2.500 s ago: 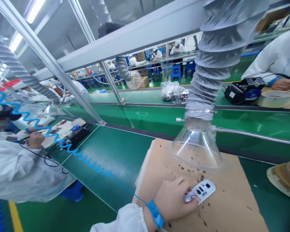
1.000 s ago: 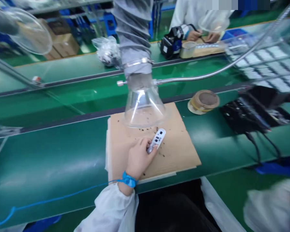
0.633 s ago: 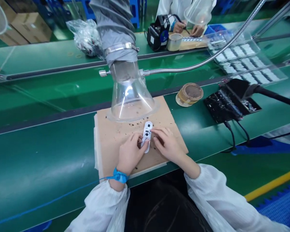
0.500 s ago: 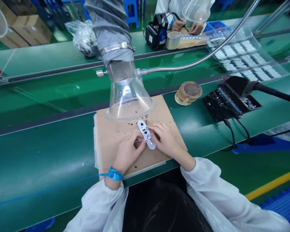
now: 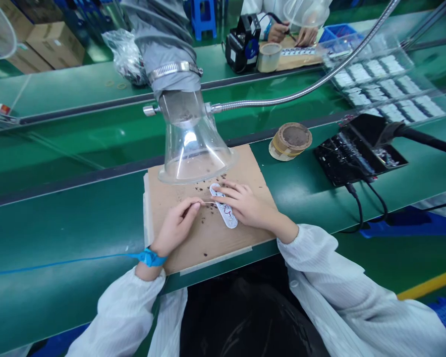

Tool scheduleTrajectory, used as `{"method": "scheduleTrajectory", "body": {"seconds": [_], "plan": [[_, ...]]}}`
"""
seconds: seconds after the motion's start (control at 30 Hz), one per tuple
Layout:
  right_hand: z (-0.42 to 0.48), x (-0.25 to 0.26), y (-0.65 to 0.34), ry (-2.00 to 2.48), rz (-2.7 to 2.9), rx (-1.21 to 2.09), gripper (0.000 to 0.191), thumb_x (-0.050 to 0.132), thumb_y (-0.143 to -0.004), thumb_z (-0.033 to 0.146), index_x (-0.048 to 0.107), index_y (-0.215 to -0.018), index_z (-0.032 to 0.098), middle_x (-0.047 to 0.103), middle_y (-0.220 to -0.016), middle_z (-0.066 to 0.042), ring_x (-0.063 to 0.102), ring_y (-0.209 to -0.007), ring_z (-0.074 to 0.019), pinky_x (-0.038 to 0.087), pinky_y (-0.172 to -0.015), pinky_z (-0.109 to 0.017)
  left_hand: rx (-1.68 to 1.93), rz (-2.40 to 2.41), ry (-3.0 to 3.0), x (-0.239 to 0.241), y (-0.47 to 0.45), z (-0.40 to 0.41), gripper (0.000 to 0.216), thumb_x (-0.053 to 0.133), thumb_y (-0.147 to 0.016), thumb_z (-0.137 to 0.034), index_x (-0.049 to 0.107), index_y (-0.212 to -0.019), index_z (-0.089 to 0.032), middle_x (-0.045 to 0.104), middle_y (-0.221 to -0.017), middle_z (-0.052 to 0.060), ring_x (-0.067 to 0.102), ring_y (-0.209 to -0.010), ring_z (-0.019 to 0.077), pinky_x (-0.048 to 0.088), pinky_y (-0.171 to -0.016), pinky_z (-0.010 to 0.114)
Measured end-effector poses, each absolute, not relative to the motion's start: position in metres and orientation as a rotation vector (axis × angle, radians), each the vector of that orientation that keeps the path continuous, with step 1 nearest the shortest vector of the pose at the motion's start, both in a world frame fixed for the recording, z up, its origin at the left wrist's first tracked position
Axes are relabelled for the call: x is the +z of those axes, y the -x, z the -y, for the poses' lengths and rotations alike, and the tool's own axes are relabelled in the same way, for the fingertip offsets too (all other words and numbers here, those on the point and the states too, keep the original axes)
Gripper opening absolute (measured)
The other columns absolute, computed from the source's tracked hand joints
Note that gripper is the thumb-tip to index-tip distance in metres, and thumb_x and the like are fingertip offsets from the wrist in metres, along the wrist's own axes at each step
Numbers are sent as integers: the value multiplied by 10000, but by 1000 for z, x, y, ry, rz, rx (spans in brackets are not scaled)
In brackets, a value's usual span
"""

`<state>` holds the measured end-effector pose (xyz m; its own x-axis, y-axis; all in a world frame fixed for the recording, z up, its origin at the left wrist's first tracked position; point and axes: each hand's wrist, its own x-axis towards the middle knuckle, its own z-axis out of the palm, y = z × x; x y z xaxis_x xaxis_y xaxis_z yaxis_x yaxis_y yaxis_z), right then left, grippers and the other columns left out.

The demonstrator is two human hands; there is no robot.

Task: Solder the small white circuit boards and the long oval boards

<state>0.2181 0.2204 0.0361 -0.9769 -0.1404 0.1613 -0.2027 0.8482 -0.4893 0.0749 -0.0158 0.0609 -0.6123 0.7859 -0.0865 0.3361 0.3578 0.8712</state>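
Note:
A white oblong casing (image 5: 228, 218) lies slantwise on a brown cardboard sheet (image 5: 188, 238). Red wire and small parts show inside it. My right hand (image 5: 247, 203) rests across its upper half with fingers stretched out and spread; its thumb is hidden. My left hand (image 5: 178, 220) is closed in a pinch, left of the casing. From its fingertips a thin, pale wire (image 5: 209, 202) runs to the casing, where my right fingers cover its far end. A blue wrist strap (image 5: 151, 257) is on my left wrist.
Above the cardboard hangs a clear fume hood (image 5: 196, 153) on a grey hose. To the right stand a round tan container (image 5: 290, 142) and a black box (image 5: 351, 153) with cables. Across the bench, a co-worker's hands (image 5: 293, 34) work near stacked clear trays (image 5: 390, 89).
My left hand has drawn away to the left, stretching the thin wire out. My right fingers have spread over the casing's upper part. The view has shifted slightly.

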Motion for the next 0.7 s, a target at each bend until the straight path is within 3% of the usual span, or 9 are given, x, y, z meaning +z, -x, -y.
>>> {"method": "scheduleTrajectory", "body": {"seconds": [0.1, 0.23, 0.33, 0.5, 0.7], "plan": [[-221, 36, -216, -286, 2920, 733, 552, 520, -1047, 71, 633, -1523, 327, 549, -1692, -39, 373, -1631, -326, 432, -1246, -615, 1151, -2254, -1049, 61, -57, 9, 319, 514, -1095, -434, 737, -1142, -211, 801, -1142, 77, 719, -1025, 241, 551, -925, 350], [-218, 35, -220, -179, 2868, 754, 507, 583, -1015, 100, 690, -1450, 338, 608, -1576, -86, 466, -1528, -346, 476, -1205, -613, 1082, -2337, -1066, 54, -34, -8, 356, 533, -1072, -485, 722, -1076, -183, 781, -942, 69, 677, -785, 215, 512, -742, 331], [-214, 34, -226, -65, 2833, 737, 463, 597, -1010, 121, 703, -1413, 321, 613, -1514, -110, 490, -1499, -342, 474, -1207, -601, 1022, -2325, -1128, 48, -28, -19, 358, 524, -1060, -481, 709, -1013, -179, 746, -851, 57, 645, -738, 207, 478, -707, 325], [-211, 34, -232, 119, 2776, 698, 388, 694, -990, 224, 673, -1377, 249, 586, -1537, -153, 439, -1558, -376, 409, -1259, -607, 958, -2269, -1215, 46, -31, -21, 300, 540, -1023, -428, 710, -1062, -184, 781, -956, 76, 682, -809, 226, 505, -748, 337], [-210, 39, -230, 340, 2836, 668, 375, 742, -1040, 447, 673, -1342, 236, 708, -1293, -132, 637, -1199, -358, 504, -1057, -528, 922, -2272, -1229, 46, -30, -19, 310, 523, -1029, -435, 700, -1095, -190, 793, -1004, 87, 693, -829, 237, 515, -748, 345]]}}
